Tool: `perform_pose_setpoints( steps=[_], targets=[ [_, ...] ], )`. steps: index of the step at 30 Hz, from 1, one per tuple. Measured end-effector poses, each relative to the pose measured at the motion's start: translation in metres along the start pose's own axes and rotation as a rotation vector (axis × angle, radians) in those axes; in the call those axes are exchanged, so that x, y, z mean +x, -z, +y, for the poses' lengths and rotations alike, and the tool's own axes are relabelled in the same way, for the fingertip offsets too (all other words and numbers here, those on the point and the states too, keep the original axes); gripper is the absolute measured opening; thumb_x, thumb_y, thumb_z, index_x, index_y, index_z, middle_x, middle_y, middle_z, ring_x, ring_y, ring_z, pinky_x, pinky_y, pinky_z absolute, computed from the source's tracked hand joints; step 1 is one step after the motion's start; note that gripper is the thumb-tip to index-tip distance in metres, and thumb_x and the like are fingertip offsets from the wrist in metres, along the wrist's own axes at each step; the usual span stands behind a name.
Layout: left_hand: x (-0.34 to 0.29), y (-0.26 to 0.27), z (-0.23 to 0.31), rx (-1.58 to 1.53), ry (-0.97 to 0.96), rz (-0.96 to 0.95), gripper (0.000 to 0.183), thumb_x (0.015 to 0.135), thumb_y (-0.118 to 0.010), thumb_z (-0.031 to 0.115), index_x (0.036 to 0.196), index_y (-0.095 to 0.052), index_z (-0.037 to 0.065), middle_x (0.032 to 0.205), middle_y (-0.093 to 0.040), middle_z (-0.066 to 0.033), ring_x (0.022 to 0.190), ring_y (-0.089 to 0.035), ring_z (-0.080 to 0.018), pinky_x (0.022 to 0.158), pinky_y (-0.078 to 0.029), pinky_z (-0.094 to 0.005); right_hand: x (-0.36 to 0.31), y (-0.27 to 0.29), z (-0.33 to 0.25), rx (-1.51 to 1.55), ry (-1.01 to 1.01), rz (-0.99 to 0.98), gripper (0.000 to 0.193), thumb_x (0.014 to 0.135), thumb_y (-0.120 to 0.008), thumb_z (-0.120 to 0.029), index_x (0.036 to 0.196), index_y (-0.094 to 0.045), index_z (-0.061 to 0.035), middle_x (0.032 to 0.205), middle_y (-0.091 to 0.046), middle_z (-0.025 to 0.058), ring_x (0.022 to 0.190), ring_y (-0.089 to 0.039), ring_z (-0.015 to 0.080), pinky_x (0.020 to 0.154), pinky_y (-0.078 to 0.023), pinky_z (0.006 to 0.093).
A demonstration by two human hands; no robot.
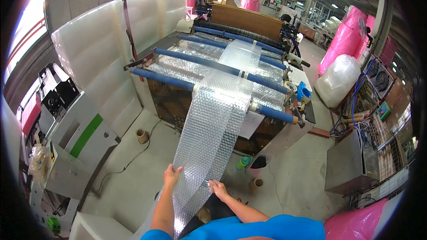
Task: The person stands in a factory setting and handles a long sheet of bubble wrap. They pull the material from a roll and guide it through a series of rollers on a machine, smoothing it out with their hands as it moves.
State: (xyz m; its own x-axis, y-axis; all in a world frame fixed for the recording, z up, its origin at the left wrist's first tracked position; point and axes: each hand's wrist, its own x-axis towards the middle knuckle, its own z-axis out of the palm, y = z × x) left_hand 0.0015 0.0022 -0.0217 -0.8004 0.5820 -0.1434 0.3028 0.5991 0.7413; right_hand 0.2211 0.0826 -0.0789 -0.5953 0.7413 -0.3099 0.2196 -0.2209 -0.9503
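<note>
In the head view, the person stands facing a roller machine, with a long bubble wrap strip [212, 126] stretched between it and both hands. The strip runs under the second blue roller [178, 58], comes over the front blue roller [164, 77] and slopes down toward the body; its lower part passes between the forearms and out through the bottom of the picture. A lengthwise line, perhaps a fold or overlap, shows along it.

The left grip [171, 176] is closed on the strip's left edge, thumb on top. The right grip [217, 189] pinches the right edge a little nearer the body, so the strip hangs spread between the two.

To guide it well, the person would do best to keep an even, gentle pull on both edges, since a harder tug on one side would probably skew the strip along the roller. The grips seem better placed level with each other, pinching lightly so the bubbles do not burst. Keeping the strip flat should stop that lengthwise line from becoming a crease.

A paper sheet [251, 125] hangs just beside the strip's right edge and might snag it. On the floor, a green bottle [243, 163] and a cardboard core [256, 184] stand near the person's right side, worth minding when stepping.
</note>
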Motion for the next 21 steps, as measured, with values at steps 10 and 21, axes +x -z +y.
perform_pose_setpoints(
  steps=[10,21],
  targets=[
    [0.079,-0.025,0.064,0.089,-0.14,0.032,0.049,0.076,-0.045,0.05,0.095,-0.047,0.005,0.081,-0.058,-0.0197,0.08,-0.054,-0.0371,0.067,-0.041,-0.0443,0.084,0.055,-0.074,-0.079,0.159,0.134,0.034,0.083,-0.049,-0.033,0.072,-0.057,-0.0016,0.064,-0.053,0.0009,0.06,-0.047,0.0087,0.057,-0.038,0.024],
    [0.102,0.012,0.171,0.016,-0.162,-0.014,0.049,0.077,-0.048,0.047,0.108,-0.042,0.009,0.086,-0.056,-0.0171,0.08,-0.054,-0.0339,0.069,-0.041,-0.0425,0.101,0.059,-0.178,-0.143,0.447,0.591,0.037,0.076,-0.057,-0.022,0.104,-0.048,-0.0007,0.097,-0.05,0.0116,0.092,-0.046,0.0194,0.08,-0.035,0.0331]
  ],
)
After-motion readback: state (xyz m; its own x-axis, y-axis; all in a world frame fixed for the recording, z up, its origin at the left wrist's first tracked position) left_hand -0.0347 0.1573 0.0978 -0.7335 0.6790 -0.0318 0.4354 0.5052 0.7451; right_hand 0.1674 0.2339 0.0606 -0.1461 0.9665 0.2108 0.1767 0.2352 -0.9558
